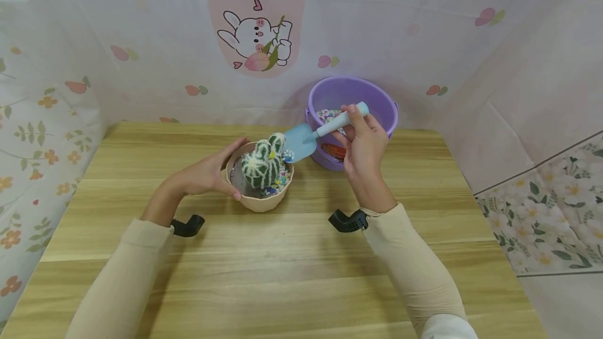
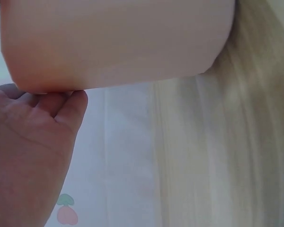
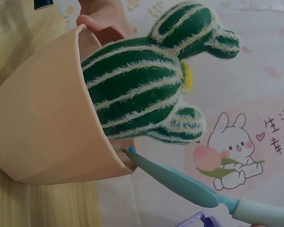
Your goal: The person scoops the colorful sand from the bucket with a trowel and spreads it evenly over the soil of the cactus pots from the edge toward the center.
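Observation:
A green cactus point(image 1: 260, 167) with pale fuzzy stripes stands in a cream flowerpot point(image 1: 261, 204), and coloured pebbles point(image 1: 278, 187) cover the right part inside the pot. My left hand point(image 1: 204, 174) holds the pot from the left, thumb at the near side and fingers round the back. In my right hand point(image 1: 365, 143) I grip the handle of a light blue toy shovel point(image 1: 301, 143). Its blade, with a few pebbles at the tip, slants down over the pot's right rim. In the right wrist view the shovel tip point(image 3: 132, 151) is right at the rim beside the cactus.
Behind my right hand stands a purple bucket point(image 1: 325, 88) with more coloured pebbles point(image 1: 328, 115) inside. The wooden table point(image 1: 282, 276) meets a printed cloth backdrop point(image 1: 165, 67) at its far edge. Each wrist wears a black camera mount point(image 1: 348, 221).

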